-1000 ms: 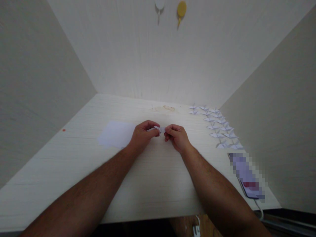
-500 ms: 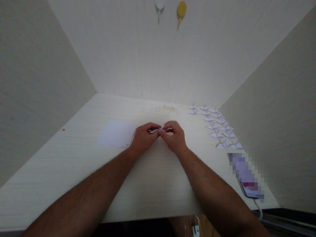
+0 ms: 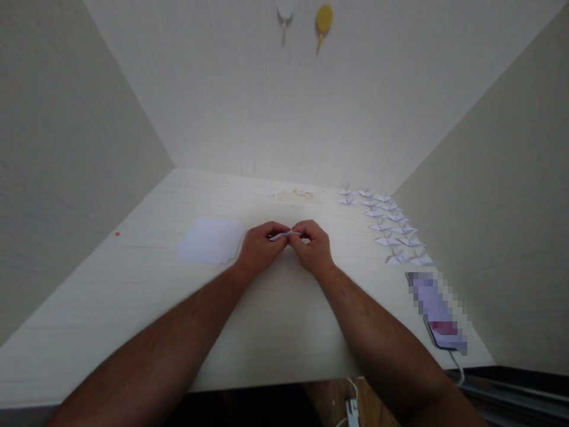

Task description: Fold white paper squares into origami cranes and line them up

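Note:
A small folded piece of white paper point(image 3: 279, 236) is pinched between my two hands over the middle of the table. My left hand point(image 3: 265, 244) grips its left side with thumb and fingers closed. From the other side, the fingertips of my right hand point(image 3: 312, 244) are closed on it, meeting those of the left. Most of the paper is covered by the fingers, so its exact shape cannot be made out. Beside my left wrist lies a stack of white paper sheets point(image 3: 211, 239).
Rows of several white paper cranes point(image 3: 387, 242) stand at the table's right. Nearer to me lies a phone point(image 3: 438, 311) with a blurred screen and a white cable point(image 3: 457, 366). Walls enclose the white table point(image 3: 275, 332); white and yellow hooks point(image 3: 324, 19) hang on the back one.
Both hands keep hold of the folded paper at nearly the same spot. The right fingers have drawn slightly closer to the left ones. The camera view has shifted a little.

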Demonstrator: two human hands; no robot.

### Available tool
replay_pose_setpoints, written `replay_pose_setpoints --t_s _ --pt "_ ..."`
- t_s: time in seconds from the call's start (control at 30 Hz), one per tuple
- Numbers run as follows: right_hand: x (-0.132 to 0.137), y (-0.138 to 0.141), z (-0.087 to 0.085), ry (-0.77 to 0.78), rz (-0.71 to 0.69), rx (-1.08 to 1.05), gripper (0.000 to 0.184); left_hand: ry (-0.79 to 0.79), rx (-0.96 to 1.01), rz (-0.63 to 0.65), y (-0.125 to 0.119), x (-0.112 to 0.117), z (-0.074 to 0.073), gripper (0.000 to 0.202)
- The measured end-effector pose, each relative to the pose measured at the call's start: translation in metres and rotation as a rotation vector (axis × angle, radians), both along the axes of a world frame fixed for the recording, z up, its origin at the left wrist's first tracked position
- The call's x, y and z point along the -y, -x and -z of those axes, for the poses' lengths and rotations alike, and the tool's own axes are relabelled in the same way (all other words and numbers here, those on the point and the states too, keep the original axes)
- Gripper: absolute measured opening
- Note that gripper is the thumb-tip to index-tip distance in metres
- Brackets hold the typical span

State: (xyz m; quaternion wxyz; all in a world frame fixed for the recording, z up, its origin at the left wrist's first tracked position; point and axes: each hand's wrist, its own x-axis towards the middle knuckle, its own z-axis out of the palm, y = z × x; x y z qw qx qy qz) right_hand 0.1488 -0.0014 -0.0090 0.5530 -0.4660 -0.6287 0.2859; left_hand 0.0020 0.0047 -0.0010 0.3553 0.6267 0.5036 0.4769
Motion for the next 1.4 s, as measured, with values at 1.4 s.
replay_pose_setpoints --t_s 1.4 --pt "0.044 -0.009 -0.003 0.596 -0.298 -0.732 0.030 0.514 0.819 0.435 0.027 0.044 0.000 0.026"
